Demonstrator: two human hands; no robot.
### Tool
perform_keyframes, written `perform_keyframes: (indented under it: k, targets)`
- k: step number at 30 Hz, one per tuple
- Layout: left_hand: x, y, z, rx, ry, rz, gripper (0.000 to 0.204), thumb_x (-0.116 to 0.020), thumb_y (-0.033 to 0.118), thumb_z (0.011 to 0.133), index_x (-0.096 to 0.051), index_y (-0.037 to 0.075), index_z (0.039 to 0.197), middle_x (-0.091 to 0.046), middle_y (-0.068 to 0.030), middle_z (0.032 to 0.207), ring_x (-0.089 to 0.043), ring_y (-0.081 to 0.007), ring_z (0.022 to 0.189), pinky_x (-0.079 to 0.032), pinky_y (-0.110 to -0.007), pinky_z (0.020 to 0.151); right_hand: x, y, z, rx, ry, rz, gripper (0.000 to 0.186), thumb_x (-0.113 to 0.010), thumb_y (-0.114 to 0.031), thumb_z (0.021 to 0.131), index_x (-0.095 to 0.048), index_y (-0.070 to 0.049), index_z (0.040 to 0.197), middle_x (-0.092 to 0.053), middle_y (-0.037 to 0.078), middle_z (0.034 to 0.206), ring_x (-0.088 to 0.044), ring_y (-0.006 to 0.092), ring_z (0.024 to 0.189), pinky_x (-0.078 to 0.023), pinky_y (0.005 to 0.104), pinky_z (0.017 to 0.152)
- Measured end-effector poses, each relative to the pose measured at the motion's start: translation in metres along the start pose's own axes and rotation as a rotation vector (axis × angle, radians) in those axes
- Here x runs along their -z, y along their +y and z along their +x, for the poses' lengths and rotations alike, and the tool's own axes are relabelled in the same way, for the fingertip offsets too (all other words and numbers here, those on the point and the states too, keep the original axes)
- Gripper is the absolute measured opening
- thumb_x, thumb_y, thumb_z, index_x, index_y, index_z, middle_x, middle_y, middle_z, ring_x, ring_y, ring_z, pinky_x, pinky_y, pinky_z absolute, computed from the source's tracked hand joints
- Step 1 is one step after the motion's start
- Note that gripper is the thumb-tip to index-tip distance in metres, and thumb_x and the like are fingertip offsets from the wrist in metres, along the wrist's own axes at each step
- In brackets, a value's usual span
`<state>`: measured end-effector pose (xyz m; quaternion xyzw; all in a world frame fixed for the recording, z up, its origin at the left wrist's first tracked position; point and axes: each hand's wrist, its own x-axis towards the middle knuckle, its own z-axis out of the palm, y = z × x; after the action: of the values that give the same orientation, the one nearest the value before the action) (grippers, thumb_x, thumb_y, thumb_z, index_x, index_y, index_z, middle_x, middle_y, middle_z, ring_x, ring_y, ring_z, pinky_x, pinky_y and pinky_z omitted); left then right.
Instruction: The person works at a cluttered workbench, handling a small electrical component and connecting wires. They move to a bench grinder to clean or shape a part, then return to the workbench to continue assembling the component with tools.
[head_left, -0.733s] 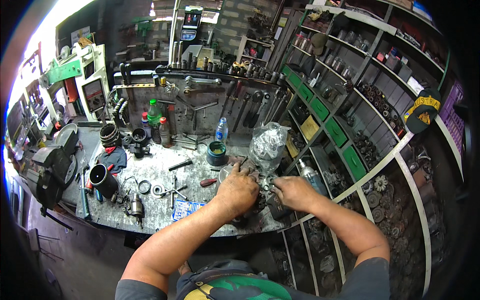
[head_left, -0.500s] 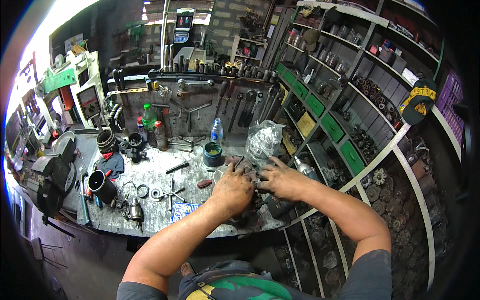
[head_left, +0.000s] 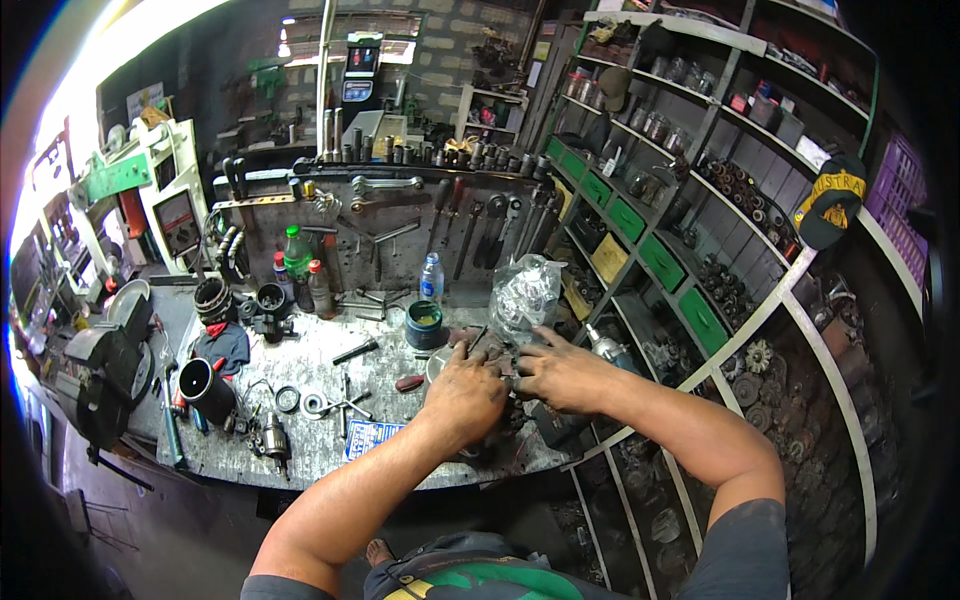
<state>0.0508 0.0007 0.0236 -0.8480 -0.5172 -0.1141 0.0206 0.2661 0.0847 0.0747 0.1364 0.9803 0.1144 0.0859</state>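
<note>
My left hand [head_left: 465, 392] has bent fingers over a cluttered metal assembly at the bench's right part, beside a pale round piece [head_left: 439, 362]. Just right of it, my right hand [head_left: 560, 372] curls at the same parts with its index finger raised; what the fingers grip is hidden. Around them are a dark blue open tin [head_left: 424, 337], a red-handled tool [head_left: 408, 383], a crumpled clear plastic bag [head_left: 525, 296] and a power tool [head_left: 612, 350].
The metal bench [head_left: 320, 450] carries a black cylinder [head_left: 207, 405], rings, bolts, bottles [head_left: 297, 260] and a rag [head_left: 222, 350]. A dark machine [head_left: 105, 360] stands at left. Tools hang on the back panel [head_left: 400, 260]. Shelves with parts and green drawers [head_left: 660, 262] line the right.
My right hand has shifted up over the assembly, and a shiny ring seen at its fingertips earlier is covered. My left hand has moved only slightly. The view has tilted a little.
</note>
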Motion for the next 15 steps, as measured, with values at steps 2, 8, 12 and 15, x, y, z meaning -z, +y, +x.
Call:
perform_keyframes:
  k: [2, 8, 12, 15]
  targets:
    - [-0.004, 0.001, 0.0, -0.003, 0.027, 0.008, 0.028, -0.058, 0.024, 0.098, -0.082, 0.012, 0.105, -0.075, -0.0109, 0.122, -0.059, -0.0306, 0.135, -0.032, -0.056, 0.125, 0.004, -0.009, 0.004, -0.01, -0.062, 0.041, 0.034, -0.071, -0.015, 0.084, -0.073, -0.009, 0.117, -0.07, 0.013, 0.118, -0.067, 0.0336, 0.118, -0.045, 0.0525, 0.113]
    - [-0.004, 0.0, 0.0, 0.009, -0.006, 0.057, 0.029, -0.058, 0.024, 0.098, -0.081, 0.01, 0.108, -0.075, -0.012, 0.124, -0.057, -0.0311, 0.137, -0.031, -0.055, 0.125, 0.0, -0.046, -0.009, -0.506, -0.1, 0.481, 0.027, -0.062, -0.021, 0.099, -0.069, 0.0, 0.113, -0.074, 0.026, 0.108, -0.071, 0.047, 0.104, -0.056, 0.0553, 0.092]
    - [-0.004, 0.0, 0.001, 0.0, -0.025, 0.032, 0.029, -0.059, 0.024, 0.098, -0.081, 0.009, 0.108, -0.074, -0.0124, 0.124, -0.057, -0.032, 0.137, -0.031, -0.056, 0.125, 0.002, -0.016, -0.009, -0.244, -0.072, 0.222, 0.027, -0.062, -0.018, 0.096, -0.072, -0.007, 0.119, -0.07, 0.021, 0.122, -0.064, 0.0399, 0.123, -0.044, 0.0586, 0.112]
    - [-0.004, -0.001, 0.002, -0.007, -0.017, 0.057, 0.025, -0.062, 0.024, 0.096, -0.082, 0.011, 0.104, -0.075, -0.0111, 0.121, -0.058, -0.0321, 0.136, -0.031, -0.057, 0.125, 0.007, -0.003, 0.003, 0.024, -0.036, -0.02, 0.029, -0.06, -0.012, 0.09, -0.075, -0.01, 0.115, -0.071, 0.019, 0.122, -0.066, 0.0385, 0.121, -0.042, 0.057, 0.116]
